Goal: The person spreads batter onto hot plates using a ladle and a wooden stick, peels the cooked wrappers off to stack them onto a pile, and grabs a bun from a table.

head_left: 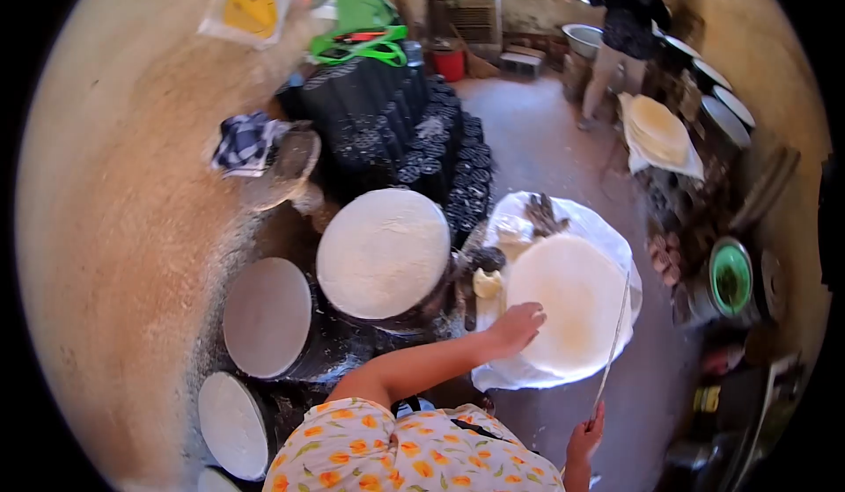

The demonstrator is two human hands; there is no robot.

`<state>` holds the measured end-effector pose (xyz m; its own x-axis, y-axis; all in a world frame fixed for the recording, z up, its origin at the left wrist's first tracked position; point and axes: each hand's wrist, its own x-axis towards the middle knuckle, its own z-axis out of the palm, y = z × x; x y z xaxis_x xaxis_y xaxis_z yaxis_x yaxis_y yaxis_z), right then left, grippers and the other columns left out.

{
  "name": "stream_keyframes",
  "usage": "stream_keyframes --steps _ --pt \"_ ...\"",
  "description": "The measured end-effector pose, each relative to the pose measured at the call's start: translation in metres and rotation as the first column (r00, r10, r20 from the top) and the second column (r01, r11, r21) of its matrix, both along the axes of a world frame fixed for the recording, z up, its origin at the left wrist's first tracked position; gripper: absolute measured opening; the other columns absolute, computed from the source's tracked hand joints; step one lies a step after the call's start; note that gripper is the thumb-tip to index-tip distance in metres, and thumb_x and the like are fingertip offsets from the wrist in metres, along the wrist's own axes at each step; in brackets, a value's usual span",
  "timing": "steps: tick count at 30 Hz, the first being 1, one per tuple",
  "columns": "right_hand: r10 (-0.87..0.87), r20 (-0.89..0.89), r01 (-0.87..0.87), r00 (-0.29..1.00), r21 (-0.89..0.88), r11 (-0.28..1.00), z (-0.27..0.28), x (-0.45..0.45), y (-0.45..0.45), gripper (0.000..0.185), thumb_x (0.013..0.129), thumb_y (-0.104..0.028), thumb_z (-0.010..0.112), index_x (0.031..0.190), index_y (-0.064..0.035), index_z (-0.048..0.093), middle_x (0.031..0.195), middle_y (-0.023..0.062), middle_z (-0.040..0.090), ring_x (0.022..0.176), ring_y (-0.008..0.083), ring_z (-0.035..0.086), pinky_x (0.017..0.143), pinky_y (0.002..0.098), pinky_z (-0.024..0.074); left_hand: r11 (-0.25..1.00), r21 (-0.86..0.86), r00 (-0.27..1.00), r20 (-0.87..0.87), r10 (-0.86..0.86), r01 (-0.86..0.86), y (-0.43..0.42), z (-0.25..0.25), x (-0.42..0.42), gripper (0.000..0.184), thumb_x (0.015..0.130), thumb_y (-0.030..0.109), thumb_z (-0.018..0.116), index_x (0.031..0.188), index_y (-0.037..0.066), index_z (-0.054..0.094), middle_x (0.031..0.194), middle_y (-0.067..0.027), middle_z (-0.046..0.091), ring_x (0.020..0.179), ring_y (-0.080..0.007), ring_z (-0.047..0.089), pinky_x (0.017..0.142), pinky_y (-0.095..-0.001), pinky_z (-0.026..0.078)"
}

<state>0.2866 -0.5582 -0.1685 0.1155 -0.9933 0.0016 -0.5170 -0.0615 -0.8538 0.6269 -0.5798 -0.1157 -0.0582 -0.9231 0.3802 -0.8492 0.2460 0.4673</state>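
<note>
My left hand point(518, 327) is over the left edge of a stack of thin round flatbreads point(572, 303), its fingers bent; whether it pinches anything is too small to tell. The stack lies on a white cloth point(616, 237). Low on the right, my right hand point(585, 436) is closed on a long thin stick point(613, 342), which points up along the stack's right edge. Left of the stack stands a large round griddle point(384, 254) with a pale, floury surface. A small yellowish lump point(487, 283) sits between griddle and stack.
More round griddles point(268, 318) line the left side. Black cylindrical briquettes point(378, 113) are piled behind. At the back right a person point(627, 17) stands near pans and another flatbread stack point(658, 129). A green basin point(731, 276) stands at the right.
</note>
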Motion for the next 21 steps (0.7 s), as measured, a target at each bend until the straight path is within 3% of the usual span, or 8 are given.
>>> stream_keyframes --steps 4,6,8,9,10,12,16,21 --pt "0.106 0.041 -0.105 0.993 -0.032 0.994 0.0 0.051 -0.022 0.069 0.07 0.009 0.043 0.137 -0.0081 0.043 0.065 -0.0027 0.041 0.053 0.0067 0.033 0.048 0.0219 0.0329 0.947 -0.019 0.936 -0.155 0.315 -0.322 0.039 0.062 0.114 0.036 0.073 0.003 0.061 0.109 -0.001 0.056 0.108 -0.02 0.055 0.106 -0.0368 0.051 0.092 -0.0429 0.042" --pt "0.141 0.034 -0.139 0.989 -0.066 0.988 0.005 0.08 -0.027 0.07 0.07 0.009 0.044 0.137 -0.0077 0.043 0.064 -0.0027 0.04 0.053 0.0066 0.033 0.048 0.022 0.0327 0.81 -0.261 0.849 -0.108 0.517 -0.526 0.074 0.055 0.181 0.034 0.075 0.007 0.059 0.107 -0.001 0.058 0.107 -0.0204 0.058 0.107 -0.0368 0.051 0.097 -0.0436 0.038" --pt "0.232 -0.001 -0.23 0.973 0.118 0.966 0.025 0.103 -0.022 0.067 0.073 0.007 0.047 0.138 -0.0068 0.04 0.072 0.0035 0.05 0.056 0.0096 0.04 0.05 0.0258 0.0354 0.706 -0.219 0.736 -0.105 0.669 -0.673 0.118 0.064 0.252 0.035 0.073 0.007 0.061 0.107 -0.001 0.059 0.11 -0.0208 0.057 0.107 -0.0364 0.052 0.098 -0.0419 0.038" --pt "0.26 -0.02 -0.259 0.965 0.021 0.966 0.027 0.119 -0.018 0.07 0.072 0.01 0.045 0.139 -0.0071 0.04 0.059 -0.0044 0.036 0.05 0.0054 0.032 0.046 0.022 0.0312 0.645 -0.262 0.685 -0.101 0.721 -0.718 0.14 0.061 0.287 0.035 0.073 0.007 0.062 0.107 -0.001 0.059 0.109 -0.0204 0.057 0.106 -0.0363 0.052 0.097 -0.0415 0.039" --pt "0.269 -0.026 -0.269 0.963 0.009 0.963 0.027 0.131 -0.015 0.07 0.072 0.01 0.045 0.139 -0.0071 0.04 0.059 -0.0044 0.036 0.05 0.0054 0.032 0.046 0.022 0.0312 0.58 -0.301 0.63 -0.103 0.77 -0.757 0.162 0.062 0.317 0.035 0.073 0.007 0.062 0.106 -0.001 0.059 0.108 -0.0199 0.057 0.105 -0.0362 0.052 0.096 -0.0411 0.04" --pt "0.281 0.092 -0.291 0.955 0.12 0.949 0.023 0.151 -0.007 0.071 0.073 0.01 0.046 0.141 -0.007 0.037 0.059 -0.0047 0.034 0.051 0.0051 0.033 0.046 0.0217 0.0304 0.529 -0.245 0.567 -0.123 0.815 -0.813 0.204 0.081 0.364 0.033 0.074 0.008 0.061 0.106 0.001 0.059 0.104 -0.0187 0.056 0.101 -0.036 0.052 0.091 -0.0416 0.042" --pt "0.292 0.023 -0.293 0.956 0.114 0.949 0.03 0.189 0.013 0.067 0.076 0.007 0.05 0.139 -0.0121 0.04 0.061 0.0001 0.041 0.054 0.0087 0.038 0.051 0.0243 0.0372 0.402 -0.23 0.426 -0.066 0.902 -0.886 0.252 0.098 0.413 0.028 0.076 0.006 0.058 0.104 0.001 0.06 0.097 -0.0174 0.057 0.092 -0.0348 0.054 0.083 -0.0414 0.044" --pt "0.245 -0.114 -0.222 0.963 0.182 0.958 0.059 0.223 0.033 0.062 0.08 0.001 0.053 0.139 -0.0138 0.041 0.067 0.0031 0.049 0.058 0.0115 0.043 0.057 0.0264 0.0422 0.593 -0.171 0.617 -0.202 0.761 -0.787 0.229 0.098 0.379 0.023 0.078 -0.002 0.057 0.101 -0.001 0.059 0.09 -0.0144 0.056 0.078 -0.0282 0.057 0.07 -0.0338 0.048"
